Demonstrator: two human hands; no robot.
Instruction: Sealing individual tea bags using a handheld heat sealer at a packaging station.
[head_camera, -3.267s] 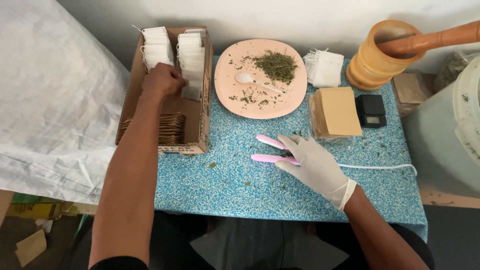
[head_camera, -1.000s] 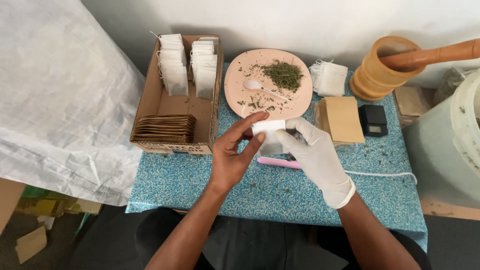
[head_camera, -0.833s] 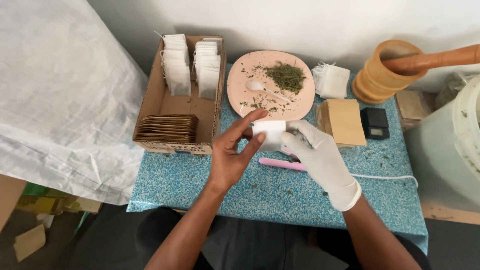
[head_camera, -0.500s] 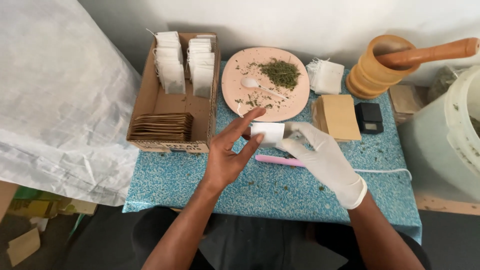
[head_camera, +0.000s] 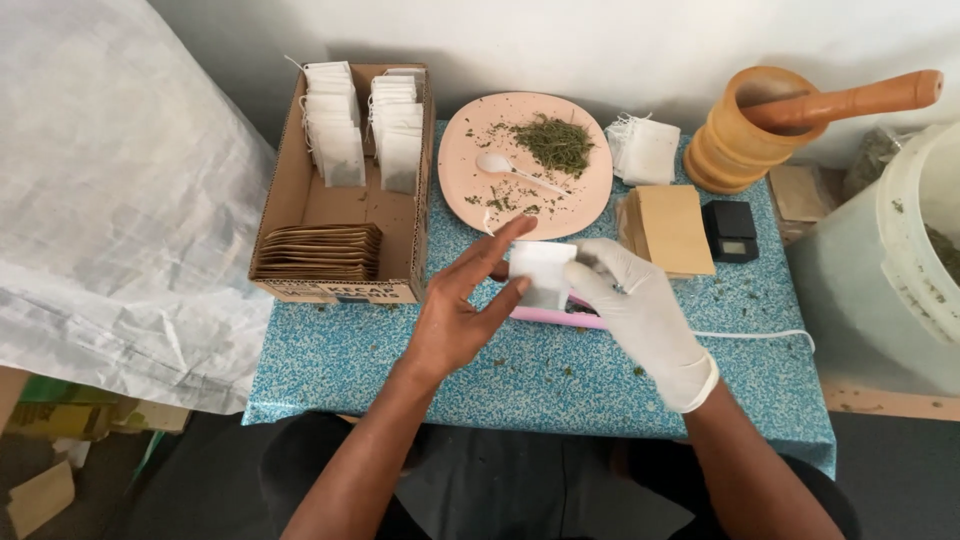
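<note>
Both of my hands hold a small white tea bag (head_camera: 541, 272) above the blue speckled table (head_camera: 420, 360). My bare left hand (head_camera: 462, 310) pinches its left edge between thumb and fingers. My white-gloved right hand (head_camera: 634, 300) grips its right side. A pink sealing tool (head_camera: 548, 316) with a white cord lies on the table just under the bag. Behind it stands a pink plate (head_camera: 460, 160) with dried green herbs (head_camera: 553, 142) and a white spoon (head_camera: 497, 164).
A cardboard box (head_camera: 285, 200) at the left holds rows of white tea bags and a stack of brown envelopes. Loose white bags (head_camera: 645, 150), brown envelopes (head_camera: 674, 228), a small black scale (head_camera: 732, 230), a wooden mortar and pestle (head_camera: 750, 125) and a white bucket (head_camera: 900, 260) stand to the right.
My left hand left the cardboard box and came to the middle with a white tea bag. My right hand lifted off the pink tool and took the bag's other side.
</note>
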